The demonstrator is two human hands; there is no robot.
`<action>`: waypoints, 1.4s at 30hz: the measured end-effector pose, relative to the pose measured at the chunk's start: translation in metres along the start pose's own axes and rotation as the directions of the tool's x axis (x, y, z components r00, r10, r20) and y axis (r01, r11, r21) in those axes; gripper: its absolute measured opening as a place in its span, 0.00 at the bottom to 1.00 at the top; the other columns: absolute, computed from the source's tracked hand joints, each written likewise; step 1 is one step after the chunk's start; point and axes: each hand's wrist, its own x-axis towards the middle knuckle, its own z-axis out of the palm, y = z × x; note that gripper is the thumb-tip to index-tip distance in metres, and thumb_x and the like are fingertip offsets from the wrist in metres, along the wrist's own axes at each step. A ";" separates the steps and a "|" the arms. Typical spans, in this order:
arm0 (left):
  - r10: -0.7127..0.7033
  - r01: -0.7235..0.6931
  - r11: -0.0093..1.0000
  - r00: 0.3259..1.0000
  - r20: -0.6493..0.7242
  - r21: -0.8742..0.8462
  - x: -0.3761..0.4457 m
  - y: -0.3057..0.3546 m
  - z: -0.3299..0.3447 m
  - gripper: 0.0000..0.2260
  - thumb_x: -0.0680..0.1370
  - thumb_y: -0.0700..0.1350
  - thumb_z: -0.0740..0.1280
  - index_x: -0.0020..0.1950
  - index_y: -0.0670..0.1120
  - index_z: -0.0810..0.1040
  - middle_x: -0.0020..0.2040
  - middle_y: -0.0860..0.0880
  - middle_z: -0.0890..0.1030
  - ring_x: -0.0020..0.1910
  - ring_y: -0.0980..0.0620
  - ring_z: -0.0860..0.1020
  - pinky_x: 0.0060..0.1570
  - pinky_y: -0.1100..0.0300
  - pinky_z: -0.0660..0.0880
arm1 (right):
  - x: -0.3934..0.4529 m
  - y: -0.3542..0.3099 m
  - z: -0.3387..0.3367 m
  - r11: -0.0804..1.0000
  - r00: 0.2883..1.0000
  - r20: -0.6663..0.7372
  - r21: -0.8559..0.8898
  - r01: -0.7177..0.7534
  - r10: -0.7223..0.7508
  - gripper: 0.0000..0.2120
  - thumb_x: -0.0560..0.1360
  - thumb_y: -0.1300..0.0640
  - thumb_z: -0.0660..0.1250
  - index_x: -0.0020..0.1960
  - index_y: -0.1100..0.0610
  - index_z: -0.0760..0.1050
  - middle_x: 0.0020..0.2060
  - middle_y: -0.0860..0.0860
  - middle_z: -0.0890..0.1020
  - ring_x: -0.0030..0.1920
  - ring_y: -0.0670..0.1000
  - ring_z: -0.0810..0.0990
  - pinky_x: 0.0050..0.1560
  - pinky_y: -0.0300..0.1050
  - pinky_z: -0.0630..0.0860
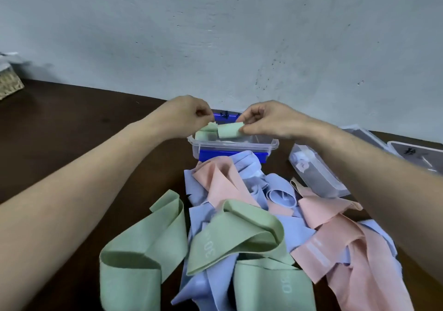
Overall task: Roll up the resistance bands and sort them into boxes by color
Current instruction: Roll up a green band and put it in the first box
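Both the left hand (189,116) and right hand (261,121) pinched a rolled green band (229,129) over the clear box (273,144) at frame centre, while most bands (239,226) lay unrolled below.

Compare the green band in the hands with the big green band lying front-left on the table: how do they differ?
The held green band is folded compact and raised over the clear box, pinched by the left hand and right hand; the loose green band sprawls open in wide loops on the table, untouched. The held one looks far smaller in its folded state. Both share the same pale green colour.
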 end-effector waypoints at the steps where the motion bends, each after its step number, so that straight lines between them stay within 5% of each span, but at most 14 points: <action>1: 0.014 -0.017 0.997 0.999 0.031 0.078 0.008 -0.005 0.000 0.08 0.80 0.49 0.64 0.53 0.52 0.83 0.48 0.56 0.81 0.44 0.56 0.76 0.40 0.64 0.69 | 0.009 0.000 0.003 0.999 1.000 0.016 -0.030 -0.018 0.019 0.08 0.72 0.59 0.74 0.51 0.54 0.83 0.44 0.49 0.86 0.44 0.44 0.81 0.47 0.36 0.76; 8: 0.022 -0.130 0.928 0.955 0.297 0.348 0.037 -0.020 0.004 0.16 0.79 0.44 0.58 0.61 0.55 0.81 0.63 0.53 0.78 0.60 0.52 0.75 0.61 0.54 0.72 | 0.049 -0.006 0.033 0.989 0.985 0.127 -0.098 -0.107 0.119 0.05 0.71 0.56 0.76 0.46 0.51 0.83 0.38 0.47 0.82 0.32 0.42 0.74 0.33 0.34 0.70; 13: 0.014 -0.165 0.905 0.933 0.361 0.392 0.039 -0.023 0.009 0.17 0.81 0.45 0.56 0.63 0.54 0.80 0.63 0.53 0.79 0.61 0.51 0.76 0.62 0.54 0.73 | 0.060 -0.002 0.047 0.990 0.978 0.162 -0.068 -0.125 0.134 0.07 0.70 0.59 0.76 0.45 0.49 0.82 0.41 0.49 0.84 0.35 0.45 0.76 0.33 0.35 0.73; 16: 0.005 -0.145 0.923 0.931 0.366 0.356 0.038 -0.024 0.009 0.17 0.81 0.44 0.55 0.64 0.54 0.80 0.65 0.54 0.78 0.63 0.53 0.74 0.61 0.60 0.69 | 0.062 0.003 0.049 0.978 0.972 0.156 -0.137 -0.157 0.178 0.07 0.70 0.57 0.77 0.45 0.47 0.83 0.43 0.44 0.85 0.46 0.45 0.82 0.52 0.41 0.79; 18: 0.003 -0.138 0.929 0.930 0.366 0.344 0.037 -0.024 0.008 0.18 0.82 0.44 0.55 0.64 0.54 0.79 0.66 0.54 0.77 0.64 0.53 0.73 0.61 0.60 0.68 | 0.062 0.004 0.050 0.972 0.966 0.161 -0.160 -0.174 0.200 0.07 0.70 0.56 0.77 0.45 0.46 0.83 0.42 0.41 0.84 0.48 0.44 0.81 0.56 0.41 0.78; 31: 0.005 -0.141 0.924 0.933 0.359 0.354 0.041 -0.027 0.013 0.18 0.80 0.43 0.56 0.63 0.53 0.81 0.65 0.54 0.79 0.63 0.53 0.75 0.64 0.55 0.71 | 0.062 -0.008 0.051 0.966 0.945 0.221 -0.144 -0.213 0.241 0.10 0.71 0.58 0.76 0.48 0.47 0.80 0.43 0.44 0.82 0.43 0.44 0.80 0.40 0.37 0.75; 37: 0.027 -0.167 0.914 0.935 0.354 0.370 0.036 -0.027 0.012 0.18 0.81 0.43 0.56 0.66 0.54 0.78 0.67 0.54 0.77 0.65 0.54 0.73 0.66 0.56 0.70 | 0.057 0.001 0.043 0.970 0.947 0.210 -0.067 -0.234 0.243 0.12 0.69 0.52 0.79 0.52 0.50 0.84 0.47 0.45 0.85 0.50 0.46 0.83 0.54 0.44 0.81; 42: 0.077 -0.206 0.892 0.947 0.313 0.403 0.031 -0.023 0.011 0.18 0.80 0.44 0.57 0.66 0.55 0.78 0.66 0.55 0.77 0.63 0.53 0.74 0.60 0.58 0.71 | 0.044 0.005 0.035 0.982 0.978 0.091 -0.010 -0.190 0.190 0.07 0.76 0.48 0.72 0.49 0.51 0.83 0.39 0.46 0.86 0.34 0.42 0.75 0.37 0.39 0.69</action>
